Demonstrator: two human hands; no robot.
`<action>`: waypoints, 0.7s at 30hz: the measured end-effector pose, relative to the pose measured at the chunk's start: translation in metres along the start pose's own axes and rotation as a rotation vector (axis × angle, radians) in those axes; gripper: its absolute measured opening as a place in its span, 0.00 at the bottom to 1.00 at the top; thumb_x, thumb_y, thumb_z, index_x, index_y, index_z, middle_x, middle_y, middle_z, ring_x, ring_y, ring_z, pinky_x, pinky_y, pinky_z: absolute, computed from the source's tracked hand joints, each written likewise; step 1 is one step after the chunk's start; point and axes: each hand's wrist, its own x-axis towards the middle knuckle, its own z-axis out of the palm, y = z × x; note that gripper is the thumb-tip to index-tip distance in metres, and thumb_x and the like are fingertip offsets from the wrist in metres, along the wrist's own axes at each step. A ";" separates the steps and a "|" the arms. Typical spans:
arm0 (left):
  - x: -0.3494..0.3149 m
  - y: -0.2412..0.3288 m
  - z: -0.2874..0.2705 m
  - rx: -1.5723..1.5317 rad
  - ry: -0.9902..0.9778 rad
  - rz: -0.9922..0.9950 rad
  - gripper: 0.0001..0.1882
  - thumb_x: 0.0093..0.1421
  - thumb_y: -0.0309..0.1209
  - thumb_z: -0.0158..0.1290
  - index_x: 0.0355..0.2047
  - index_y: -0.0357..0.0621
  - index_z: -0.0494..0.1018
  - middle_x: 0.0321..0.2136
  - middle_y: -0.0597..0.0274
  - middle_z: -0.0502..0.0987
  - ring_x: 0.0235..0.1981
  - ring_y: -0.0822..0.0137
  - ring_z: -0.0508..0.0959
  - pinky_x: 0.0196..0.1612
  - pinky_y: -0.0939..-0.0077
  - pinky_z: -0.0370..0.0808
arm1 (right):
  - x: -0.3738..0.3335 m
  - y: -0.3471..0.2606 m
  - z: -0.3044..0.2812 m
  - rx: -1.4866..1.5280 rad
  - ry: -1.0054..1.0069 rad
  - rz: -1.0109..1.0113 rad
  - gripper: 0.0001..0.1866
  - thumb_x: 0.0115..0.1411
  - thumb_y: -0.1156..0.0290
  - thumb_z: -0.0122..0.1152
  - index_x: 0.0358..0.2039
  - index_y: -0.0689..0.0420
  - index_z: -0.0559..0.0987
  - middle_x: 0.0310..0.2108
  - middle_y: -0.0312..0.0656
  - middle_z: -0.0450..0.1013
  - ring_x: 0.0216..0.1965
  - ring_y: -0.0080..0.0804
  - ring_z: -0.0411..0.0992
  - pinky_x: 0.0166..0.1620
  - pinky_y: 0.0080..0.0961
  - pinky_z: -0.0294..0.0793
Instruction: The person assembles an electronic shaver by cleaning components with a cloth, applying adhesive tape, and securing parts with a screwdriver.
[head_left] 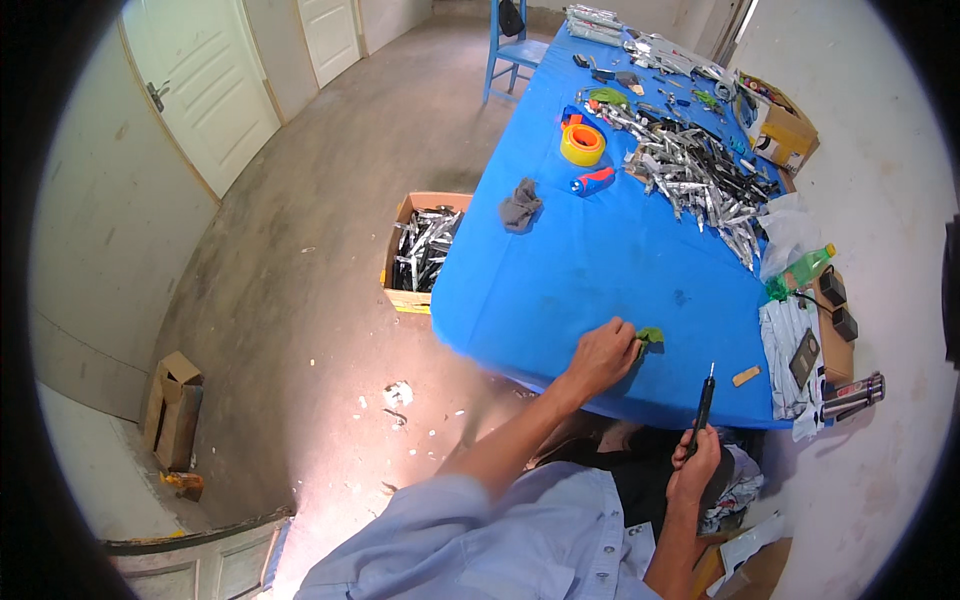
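My left hand (603, 357) is over the near part of the blue-covered table (600, 270), its fingers closed on a small crumpled green cloth (651, 335). My right hand (694, 462), at the table's near edge, grips a slim black pen-shaped tool (705, 402) by its lower end. The tool stands upright, with a thin metal tip pointing up; its exact kind is unclear. On the table just right of the tool lies a small tan block (746, 376). The two hands are apart.
A pile of silver and black pen-like pieces (700, 175) covers the far right. Nearby are yellow tape (582, 145), a red-blue tool (593, 181) and a grey cloth (520, 205). A green bottle (805, 268) lies rightward. A filled carton (408, 300) stands on the floor.
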 end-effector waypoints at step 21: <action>-0.001 -0.006 0.005 -0.001 -0.016 -0.063 0.09 0.66 0.33 0.61 0.35 0.43 0.74 0.31 0.51 0.75 0.32 0.46 0.78 0.33 0.52 0.75 | 0.000 0.034 0.019 0.121 -0.031 0.212 0.20 0.75 0.61 0.46 0.57 0.59 0.76 0.31 0.35 0.74 0.23 0.20 0.68 0.22 0.16 0.63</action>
